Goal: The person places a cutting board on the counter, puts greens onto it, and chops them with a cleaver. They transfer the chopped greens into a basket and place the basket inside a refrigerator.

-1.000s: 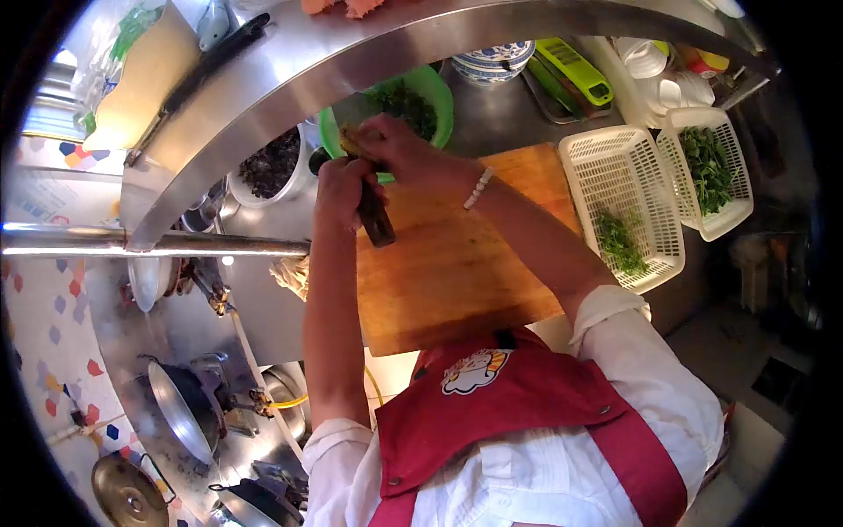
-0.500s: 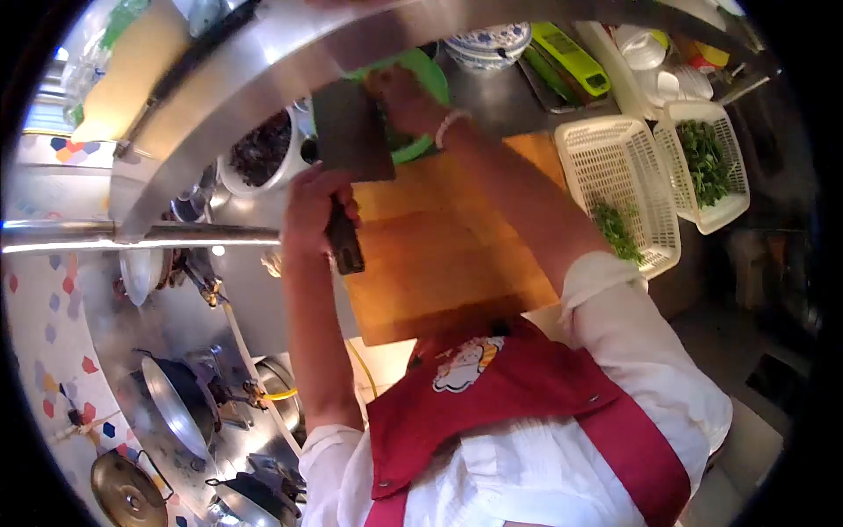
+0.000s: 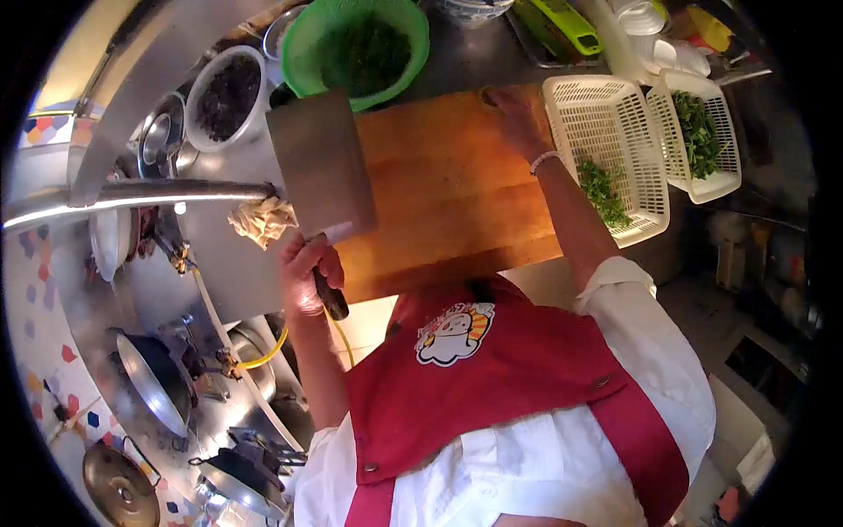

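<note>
My left hand [image 3: 309, 268] is closed on the dark handle of a cleaver [image 3: 320, 167]. Its wide blade covers the left part of a wooden cutting board [image 3: 448, 193], with the tip end close to a green bowl [image 3: 299, 61]. Chopped dark greens [image 3: 369, 57] lie inside that bowl. Over the far right corner of the board is my right hand [image 3: 520, 127], near a white basket; its fingers are smeared by motion, so I cannot make out their pose.
Leafy greens lie in two white baskets [image 3: 654, 189] [image 3: 733, 167] at the right. A white bowl [image 3: 195, 119] of dark pieces and a crumpled cloth [image 3: 263, 220] are at the left. Pans [image 3: 158, 382] sit farther left. A metal bar [image 3: 158, 191] juts in.
My right hand has left the green bowl and moved right, over the board's far corner. The cleaver has come back from the bowl, nearer my body. The view has shifted too.
</note>
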Tool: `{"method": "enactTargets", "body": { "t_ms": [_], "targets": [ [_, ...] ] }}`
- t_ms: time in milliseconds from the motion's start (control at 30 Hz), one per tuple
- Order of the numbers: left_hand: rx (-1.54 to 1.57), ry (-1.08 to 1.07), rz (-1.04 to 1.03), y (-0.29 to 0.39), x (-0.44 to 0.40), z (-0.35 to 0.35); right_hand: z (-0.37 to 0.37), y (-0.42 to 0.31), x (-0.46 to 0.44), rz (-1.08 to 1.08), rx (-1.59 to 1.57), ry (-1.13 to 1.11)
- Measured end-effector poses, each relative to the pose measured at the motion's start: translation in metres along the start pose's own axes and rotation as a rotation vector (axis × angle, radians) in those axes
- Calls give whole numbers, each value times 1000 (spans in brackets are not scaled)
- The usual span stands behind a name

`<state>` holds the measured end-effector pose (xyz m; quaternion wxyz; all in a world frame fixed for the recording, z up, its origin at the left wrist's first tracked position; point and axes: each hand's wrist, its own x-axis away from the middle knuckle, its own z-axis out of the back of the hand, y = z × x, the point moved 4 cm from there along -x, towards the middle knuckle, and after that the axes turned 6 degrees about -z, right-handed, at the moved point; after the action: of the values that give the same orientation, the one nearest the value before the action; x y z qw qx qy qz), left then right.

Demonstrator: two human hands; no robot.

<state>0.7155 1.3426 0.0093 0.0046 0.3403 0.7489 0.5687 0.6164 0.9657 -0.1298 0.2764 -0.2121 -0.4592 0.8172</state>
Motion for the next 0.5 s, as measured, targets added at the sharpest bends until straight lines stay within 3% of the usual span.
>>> {"method": "enactTargets", "body": {
  "t_ms": [33, 100, 133, 200, 267, 367, 467, 500],
  "targets": [
    [7, 20, -2, -13, 9, 7, -5, 7, 11, 25, 45, 20],
    [47, 44, 67, -45, 17, 35, -20, -10, 48, 418, 589, 159],
    [48, 21, 80, -57, 21, 43, -32, 0, 54, 166, 520, -104],
    [85, 26, 129, -76, 28, 48, -48, 4, 74, -187, 227, -334],
    [35, 54, 163, -89, 32, 48, -57, -3, 93, -376, -206, -287],
    [-15, 88, 219, -125, 37, 66, -29, -15, 56, 559, 584, -2],
    [-42, 38, 237, -143, 31, 62, -38, 6, 36, 300, 371, -68],
    [-67, 26, 233, -146, 30, 61, -53, 8, 39, 79, 224, -200]
  ]
}}
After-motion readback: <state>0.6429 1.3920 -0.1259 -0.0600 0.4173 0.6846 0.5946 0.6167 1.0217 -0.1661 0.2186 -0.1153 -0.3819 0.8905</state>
